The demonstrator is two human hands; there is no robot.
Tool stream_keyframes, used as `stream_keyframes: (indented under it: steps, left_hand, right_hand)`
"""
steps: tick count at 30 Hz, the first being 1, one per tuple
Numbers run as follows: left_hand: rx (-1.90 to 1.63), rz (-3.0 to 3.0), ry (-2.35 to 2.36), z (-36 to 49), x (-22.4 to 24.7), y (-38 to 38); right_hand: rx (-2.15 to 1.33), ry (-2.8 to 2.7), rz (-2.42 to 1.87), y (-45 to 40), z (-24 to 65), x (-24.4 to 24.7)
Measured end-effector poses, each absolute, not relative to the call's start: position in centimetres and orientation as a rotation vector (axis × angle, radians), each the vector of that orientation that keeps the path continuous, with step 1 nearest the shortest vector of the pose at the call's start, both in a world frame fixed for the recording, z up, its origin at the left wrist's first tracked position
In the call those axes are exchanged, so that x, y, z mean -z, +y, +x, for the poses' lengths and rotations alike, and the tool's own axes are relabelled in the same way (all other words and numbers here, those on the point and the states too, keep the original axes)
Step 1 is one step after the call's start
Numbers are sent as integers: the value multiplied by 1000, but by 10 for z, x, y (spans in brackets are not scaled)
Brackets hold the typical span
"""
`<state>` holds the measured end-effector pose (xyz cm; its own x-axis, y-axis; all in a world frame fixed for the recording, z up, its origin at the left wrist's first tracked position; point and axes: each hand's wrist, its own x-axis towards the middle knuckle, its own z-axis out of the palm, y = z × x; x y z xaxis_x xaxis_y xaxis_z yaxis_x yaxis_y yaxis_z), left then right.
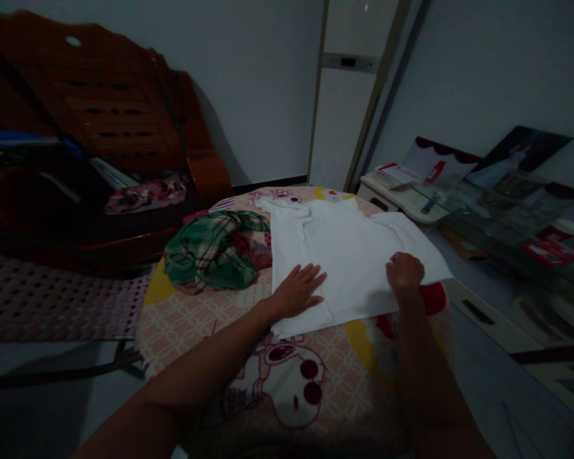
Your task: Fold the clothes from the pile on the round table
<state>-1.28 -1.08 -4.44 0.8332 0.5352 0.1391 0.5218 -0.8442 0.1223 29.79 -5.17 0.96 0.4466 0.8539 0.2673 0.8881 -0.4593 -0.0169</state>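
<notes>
A white shirt (349,255) is spread on a round table with a patterned cloth (196,325). Its left side is folded inward in a long strip. My left hand (299,290) rests flat on that strip, fingers stretched out. Toward the shirt's right side, my right hand (405,271) is closed, with its fingers curled down on the white fabric; the fingertips are partly hidden. Left of the shirt lies a crumpled green plaid cloth (215,248), apart from both hands.
A wooden bench (115,121) with clothes on it stands at the back left, near a woven seat (62,293). On the right is a glass-topped cabinet (488,236) holding papers and small items. A tall white air conditioner (344,115) stands behind the table.
</notes>
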Motion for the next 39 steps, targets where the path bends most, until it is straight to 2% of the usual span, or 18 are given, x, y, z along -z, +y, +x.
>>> stream_keyframes:
  steps: [8, 15, 20, 24, 26, 32, 39]
  left_hand:
    - [-211, 2934, 856, -12, 43, -11]
    - [-214, 2925, 854, -12, 41, -11]
    - [-211, 2919, 853, -12, 40, -12]
    - [-236, 2887, 855, -12, 37, -12]
    - [-267, 2847, 831, -10, 34, -11]
    - [-437, 2679, 518, 8, 22, -18]
    - [-446, 2728, 373, 22, 29, -31]
  right_hand:
    - [232, -1579, -2453, -48, 276, -28]
    - [-50, -1791, -2356, -42, 266, -20]
    - [-464, -1907, -1963, -43, 252, -21]
    - [-1091, -1762, -1780, -51, 232, -23]
    - [-1233, -1651, -1750, -49, 229, -24]
    - [-832, -1184, -1773, -1, 249, -19]
    - [-582, -1231, -1831, 85, 266, 9]
